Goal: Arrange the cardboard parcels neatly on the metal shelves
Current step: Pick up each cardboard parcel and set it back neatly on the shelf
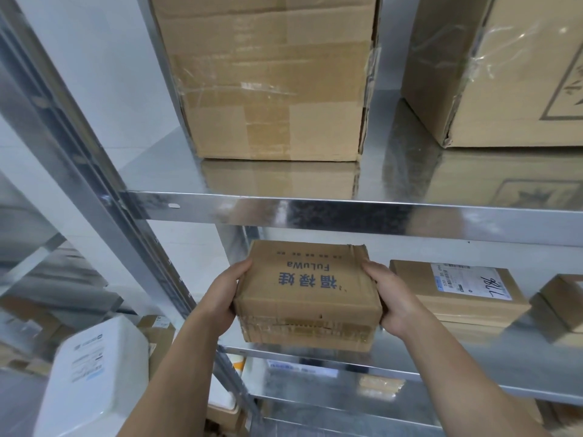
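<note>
head view: a flat brown cardboard parcel with blue print (307,294) sits at the front left corner of the shiny metal shelf (473,378), the left hand (225,296) and right hand (392,302) gripping its two sides, probably to square it up. just beside it lies a labelled brown cardboard parcel (457,290); two big taped cartons (268,77) stand on the shelf above.

Bare left forearm (176,357), bare right forearm (457,357), bare left hand (224,294), bare right hand (392,299), a thumb showing on each
</note>
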